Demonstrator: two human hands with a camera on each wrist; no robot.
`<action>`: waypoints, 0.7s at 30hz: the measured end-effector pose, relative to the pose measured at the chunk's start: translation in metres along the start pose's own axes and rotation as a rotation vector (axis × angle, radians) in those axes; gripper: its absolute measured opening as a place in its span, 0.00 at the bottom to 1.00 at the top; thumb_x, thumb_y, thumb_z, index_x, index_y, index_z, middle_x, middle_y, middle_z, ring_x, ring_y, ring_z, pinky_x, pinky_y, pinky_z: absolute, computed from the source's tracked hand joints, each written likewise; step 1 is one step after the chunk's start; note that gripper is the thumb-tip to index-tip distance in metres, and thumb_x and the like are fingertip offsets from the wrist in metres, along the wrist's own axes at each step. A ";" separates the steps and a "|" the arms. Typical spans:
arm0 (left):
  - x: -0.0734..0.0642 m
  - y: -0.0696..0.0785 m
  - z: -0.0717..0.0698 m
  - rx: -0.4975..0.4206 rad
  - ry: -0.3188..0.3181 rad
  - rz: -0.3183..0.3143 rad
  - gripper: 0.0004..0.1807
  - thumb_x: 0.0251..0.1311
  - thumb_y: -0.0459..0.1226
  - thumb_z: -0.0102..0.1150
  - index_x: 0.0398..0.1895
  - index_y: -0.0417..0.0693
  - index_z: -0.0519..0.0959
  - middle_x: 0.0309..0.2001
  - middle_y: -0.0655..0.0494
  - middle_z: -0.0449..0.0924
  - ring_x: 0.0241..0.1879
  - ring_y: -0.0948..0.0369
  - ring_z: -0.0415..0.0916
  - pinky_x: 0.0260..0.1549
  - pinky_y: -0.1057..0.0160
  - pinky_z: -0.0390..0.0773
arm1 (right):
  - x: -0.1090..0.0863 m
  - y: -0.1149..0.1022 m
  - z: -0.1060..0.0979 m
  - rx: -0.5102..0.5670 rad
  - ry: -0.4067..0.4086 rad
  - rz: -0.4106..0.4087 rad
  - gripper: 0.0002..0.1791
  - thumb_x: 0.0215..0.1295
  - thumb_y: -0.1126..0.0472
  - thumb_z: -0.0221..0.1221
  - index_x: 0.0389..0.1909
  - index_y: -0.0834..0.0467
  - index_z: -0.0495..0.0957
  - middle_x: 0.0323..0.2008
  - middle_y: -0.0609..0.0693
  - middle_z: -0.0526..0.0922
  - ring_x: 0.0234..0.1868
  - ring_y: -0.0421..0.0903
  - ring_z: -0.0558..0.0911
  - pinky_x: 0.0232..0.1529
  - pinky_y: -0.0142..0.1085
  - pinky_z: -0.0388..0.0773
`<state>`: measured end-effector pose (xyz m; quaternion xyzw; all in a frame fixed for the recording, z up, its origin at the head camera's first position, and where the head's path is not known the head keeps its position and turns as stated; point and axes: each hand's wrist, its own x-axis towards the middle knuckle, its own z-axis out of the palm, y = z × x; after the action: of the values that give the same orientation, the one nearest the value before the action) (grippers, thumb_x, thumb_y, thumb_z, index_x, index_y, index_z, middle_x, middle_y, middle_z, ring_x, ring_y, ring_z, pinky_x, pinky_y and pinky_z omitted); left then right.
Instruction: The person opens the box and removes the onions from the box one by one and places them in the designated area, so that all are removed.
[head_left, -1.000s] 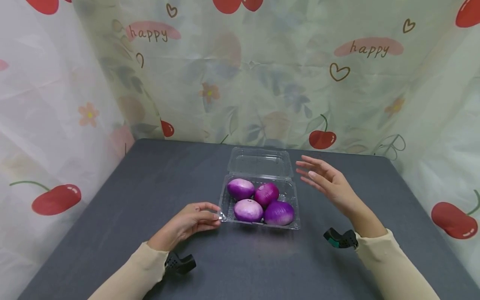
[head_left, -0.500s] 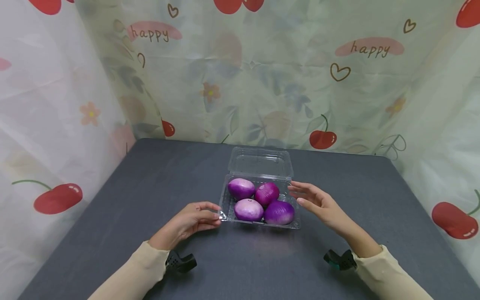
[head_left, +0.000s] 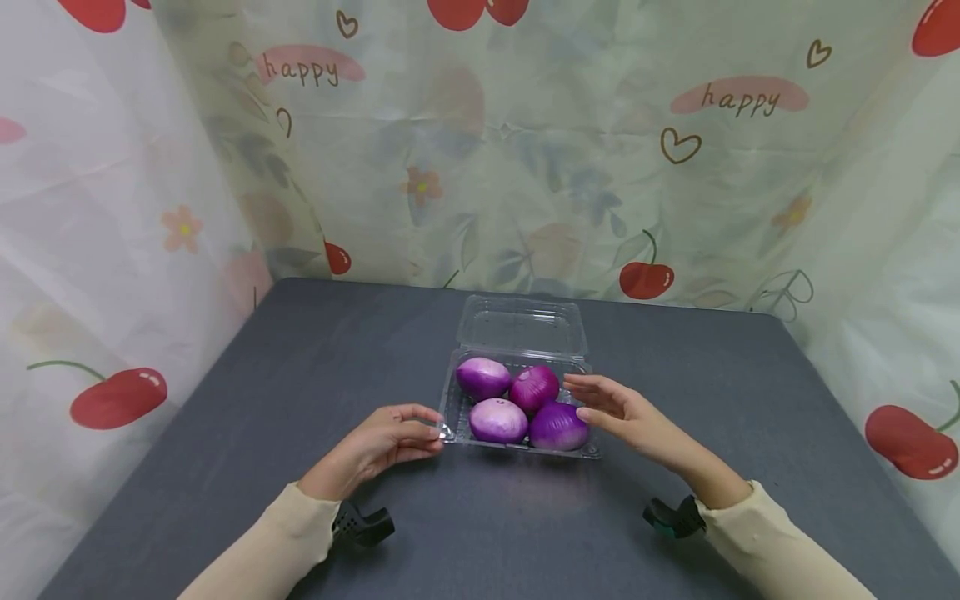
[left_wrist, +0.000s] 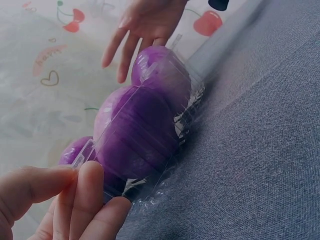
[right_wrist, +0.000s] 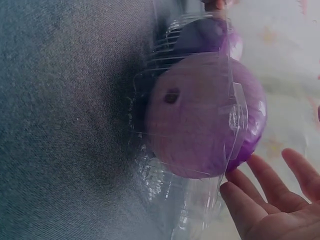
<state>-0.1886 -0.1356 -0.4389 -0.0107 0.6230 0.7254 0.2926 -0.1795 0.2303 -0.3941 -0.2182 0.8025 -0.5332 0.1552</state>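
Note:
A clear plastic clamshell box (head_left: 459, 412) lies on the dark table with its lid (head_left: 521, 325) folded back, holding several purple onions. My left hand (head_left: 393, 442) pinches the front left corner of the box between thumb and fingers; the left wrist view shows that grip at the rim beside a large onion (left_wrist: 135, 130). Over the right side of the box is my right hand (head_left: 618, 412), fingers loosely extended. Its thumb is right at the front right onion (head_left: 558, 427). In the right wrist view, its fingertips (right_wrist: 257, 162) are at the edge of that onion.
The box sits near the middle of a grey cloth-covered table (head_left: 360, 342). A cherry-printed curtain (head_left: 480, 167) hangs behind the table and along both sides. A black wrist camera (head_left: 363, 525) is worn on the left wrist, another (head_left: 673, 517) on the right.
My right hand has come down and leftward from beside the lid to the front right onion. My left hand keeps its pinch on the box corner, and the onions have not moved.

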 end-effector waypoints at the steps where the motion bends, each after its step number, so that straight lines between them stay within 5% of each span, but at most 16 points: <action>1: 0.000 0.000 0.000 0.000 0.001 0.000 0.11 0.60 0.29 0.61 0.46 0.37 0.77 0.31 0.52 0.86 0.32 0.61 0.85 0.42 0.60 0.84 | 0.002 0.000 0.000 -0.012 -0.012 0.002 0.29 0.72 0.55 0.54 0.69 0.59 0.61 0.70 0.61 0.64 0.71 0.62 0.63 0.63 0.42 0.72; 21: 0.002 0.000 0.000 0.003 0.012 -0.007 0.10 0.60 0.28 0.61 0.45 0.39 0.78 0.31 0.51 0.86 0.32 0.61 0.85 0.41 0.61 0.85 | 0.022 -0.014 0.000 -0.302 -0.174 0.073 0.30 0.64 0.52 0.63 0.64 0.60 0.70 0.61 0.58 0.73 0.63 0.56 0.72 0.63 0.54 0.70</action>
<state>-0.1899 -0.1347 -0.4398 -0.0169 0.6257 0.7235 0.2911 -0.1955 0.2138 -0.3814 -0.2551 0.8644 -0.3797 0.2087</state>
